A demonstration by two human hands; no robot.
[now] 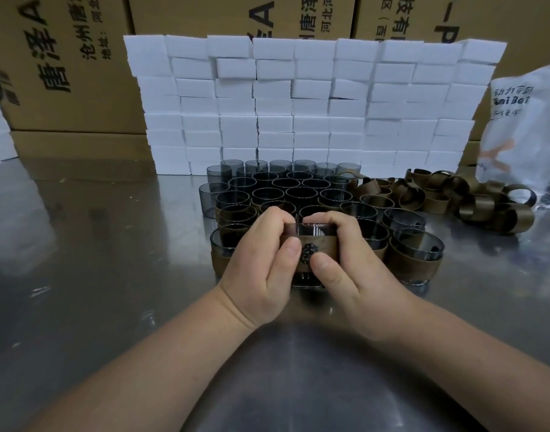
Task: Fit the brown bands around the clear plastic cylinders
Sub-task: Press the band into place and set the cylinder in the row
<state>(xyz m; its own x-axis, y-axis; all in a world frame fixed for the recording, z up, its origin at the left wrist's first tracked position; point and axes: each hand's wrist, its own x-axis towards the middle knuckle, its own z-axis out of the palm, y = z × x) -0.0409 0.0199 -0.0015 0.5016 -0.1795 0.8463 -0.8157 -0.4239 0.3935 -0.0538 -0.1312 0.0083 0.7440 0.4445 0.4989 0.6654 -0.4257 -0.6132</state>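
Grey metal desk [80,275] is gleaming. Left grip [264,269] and right grip [345,260] are clasping one brown-banded clear plastic cylinder [305,229].

Hands: two, left hand [261,269] and right hand [345,275]. Between them: one cylinder [308,229] with one band [323,249].

Standing cylinders [298,191]: roughly forty; overlap prevents an exact count.

Loose bands [454,194]: tangled pile, not countable.

Foam blocks [311,104]: nine columns.

Boxes [64,73]: at least four.

Bag [523,126]: one.
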